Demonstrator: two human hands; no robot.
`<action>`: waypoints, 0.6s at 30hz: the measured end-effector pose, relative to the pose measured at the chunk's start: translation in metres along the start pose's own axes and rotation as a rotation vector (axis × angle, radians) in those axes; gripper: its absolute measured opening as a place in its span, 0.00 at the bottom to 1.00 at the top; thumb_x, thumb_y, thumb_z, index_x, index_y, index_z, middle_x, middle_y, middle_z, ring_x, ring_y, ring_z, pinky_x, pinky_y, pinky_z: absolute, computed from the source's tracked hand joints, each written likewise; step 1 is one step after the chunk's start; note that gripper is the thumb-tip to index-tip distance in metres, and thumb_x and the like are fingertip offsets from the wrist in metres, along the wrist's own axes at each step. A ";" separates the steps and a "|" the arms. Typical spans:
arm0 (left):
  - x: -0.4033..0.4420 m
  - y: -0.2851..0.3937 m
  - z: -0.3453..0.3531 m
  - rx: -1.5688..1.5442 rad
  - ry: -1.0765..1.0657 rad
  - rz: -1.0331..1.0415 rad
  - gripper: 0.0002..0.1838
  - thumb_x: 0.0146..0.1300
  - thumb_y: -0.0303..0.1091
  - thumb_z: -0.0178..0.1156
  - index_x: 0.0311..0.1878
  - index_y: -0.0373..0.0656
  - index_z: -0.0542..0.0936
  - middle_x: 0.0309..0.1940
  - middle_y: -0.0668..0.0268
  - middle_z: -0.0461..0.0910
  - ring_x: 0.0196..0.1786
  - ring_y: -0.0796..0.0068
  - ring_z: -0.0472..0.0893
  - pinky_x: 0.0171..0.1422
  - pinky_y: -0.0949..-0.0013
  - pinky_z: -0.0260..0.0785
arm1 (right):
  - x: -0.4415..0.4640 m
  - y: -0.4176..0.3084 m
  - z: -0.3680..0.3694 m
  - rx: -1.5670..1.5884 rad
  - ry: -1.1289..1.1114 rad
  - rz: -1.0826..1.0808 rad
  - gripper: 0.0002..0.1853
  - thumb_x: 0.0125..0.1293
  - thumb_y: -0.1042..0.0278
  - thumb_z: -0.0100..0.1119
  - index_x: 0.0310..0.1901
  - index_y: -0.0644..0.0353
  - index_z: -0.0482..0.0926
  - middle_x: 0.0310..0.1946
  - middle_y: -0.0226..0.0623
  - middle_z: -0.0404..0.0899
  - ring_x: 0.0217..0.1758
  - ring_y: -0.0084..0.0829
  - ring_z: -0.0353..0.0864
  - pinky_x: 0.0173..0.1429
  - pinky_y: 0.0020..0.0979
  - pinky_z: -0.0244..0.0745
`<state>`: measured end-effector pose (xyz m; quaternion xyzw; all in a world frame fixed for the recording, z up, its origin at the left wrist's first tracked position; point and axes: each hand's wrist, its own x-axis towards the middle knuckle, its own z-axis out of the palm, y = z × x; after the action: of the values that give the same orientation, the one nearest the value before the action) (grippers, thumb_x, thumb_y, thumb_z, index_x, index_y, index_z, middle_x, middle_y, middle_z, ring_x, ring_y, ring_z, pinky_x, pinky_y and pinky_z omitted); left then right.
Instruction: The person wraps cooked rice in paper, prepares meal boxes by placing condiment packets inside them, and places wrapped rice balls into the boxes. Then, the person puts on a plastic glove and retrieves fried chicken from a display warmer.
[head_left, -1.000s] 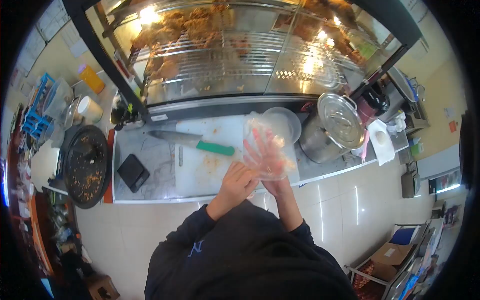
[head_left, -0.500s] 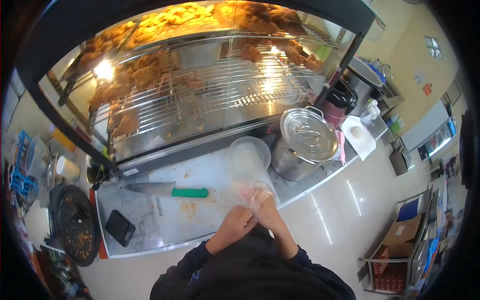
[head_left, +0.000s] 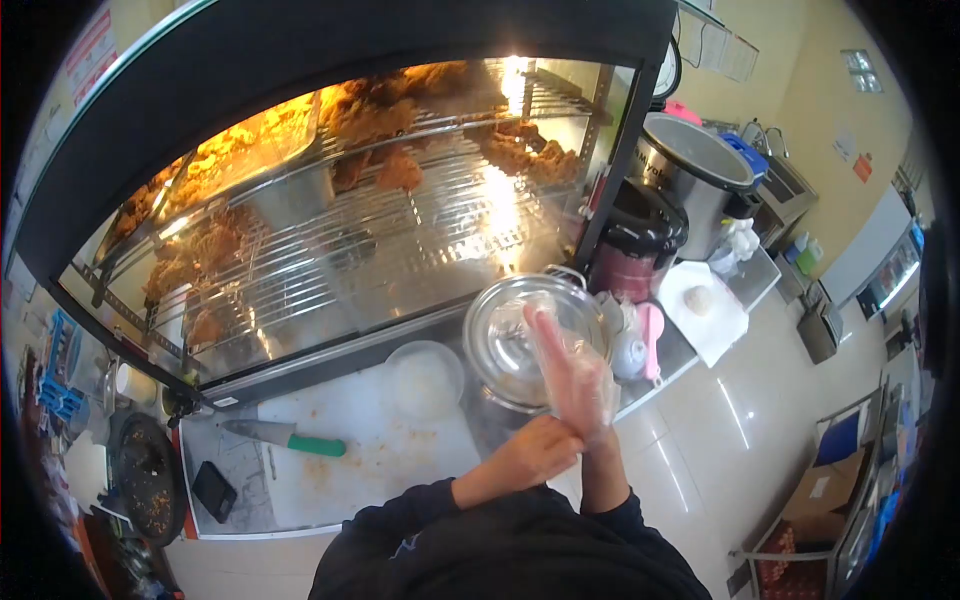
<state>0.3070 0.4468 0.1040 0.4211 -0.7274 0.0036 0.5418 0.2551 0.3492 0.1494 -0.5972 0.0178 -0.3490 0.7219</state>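
Note:
My left hand (head_left: 535,448) is closed, pinching the cuff of a clear plastic glove (head_left: 606,405) at my right wrist. Inside that glove my right hand (head_left: 570,375) points up and away, its fingers stretched out and holding nothing. Loose plastic stands out around the fingertips. Beyond the gloved hand is a steel pot with a shiny lid (head_left: 497,335), partly hidden by it. To the left, a knife with a green handle (head_left: 318,445) lies on a white cutting board (head_left: 400,465), and a translucent round bowl (head_left: 425,380) sits at the board's far edge.
A glass warming cabinet (head_left: 350,290) with fried chicken on racks spans the far side. A black scale (head_left: 213,490) and a dark round pan (head_left: 150,480) are at left. At right stand a dark cooker (head_left: 640,240), a pink-handled utensil (head_left: 653,335) and white paper (head_left: 715,325).
Both hands have moved up and right, from over the board's edge to in front of the pot. The right fingers now stretch upward inside the glove. The view has shifted right.

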 end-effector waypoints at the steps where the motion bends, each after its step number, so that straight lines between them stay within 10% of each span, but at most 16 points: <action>1: 0.009 -0.003 0.009 -0.014 -0.036 0.032 0.12 0.49 0.24 0.66 0.36 0.39 0.75 0.34 0.60 0.76 0.38 0.60 0.76 0.46 0.60 0.68 | 0.006 -0.009 -0.006 0.071 -0.041 0.019 0.50 0.64 0.27 0.32 0.72 0.64 0.42 0.70 0.48 0.53 0.74 0.38 0.51 0.76 0.38 0.36; 8: 0.064 -0.015 0.019 0.122 -0.153 0.116 0.11 0.49 0.26 0.63 0.37 0.39 0.76 0.36 0.62 0.75 0.43 0.63 0.77 0.51 0.63 0.70 | 0.060 -0.040 -0.048 0.164 -0.224 0.363 0.56 0.52 0.15 0.27 0.74 0.48 0.37 0.75 0.41 0.36 0.77 0.43 0.40 0.73 0.44 0.41; 13: 0.084 -0.021 0.018 0.192 -0.226 -0.069 0.12 0.52 0.30 0.61 0.40 0.39 0.76 0.36 0.62 0.76 0.42 0.62 0.77 0.50 0.64 0.68 | 0.102 -0.026 -0.062 0.086 0.116 -0.037 0.43 0.67 0.32 0.36 0.74 0.53 0.41 0.75 0.38 0.38 0.78 0.38 0.37 0.75 0.38 0.38; 16: 0.077 -0.022 -0.001 0.268 -0.078 -0.237 0.17 0.53 0.31 0.65 0.45 0.39 0.75 0.38 0.62 0.78 0.40 0.59 0.76 0.47 0.63 0.67 | 0.152 -0.020 -0.084 -1.008 0.728 -0.054 0.28 0.70 0.51 0.46 0.62 0.67 0.65 0.57 0.51 0.72 0.60 0.43 0.73 0.62 0.33 0.65; 18: 0.065 0.000 -0.048 0.318 0.074 -0.309 0.18 0.52 0.31 0.67 0.46 0.39 0.75 0.38 0.61 0.79 0.41 0.58 0.76 0.48 0.62 0.67 | 0.169 -0.019 -0.070 -1.056 0.865 0.028 0.26 0.68 0.49 0.49 0.57 0.65 0.70 0.55 0.50 0.73 0.55 0.44 0.75 0.58 0.36 0.68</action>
<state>0.3408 0.4296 0.1750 0.6070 -0.6241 0.0507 0.4893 0.3429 0.2003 0.2123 -0.6760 0.4805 -0.4913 0.2660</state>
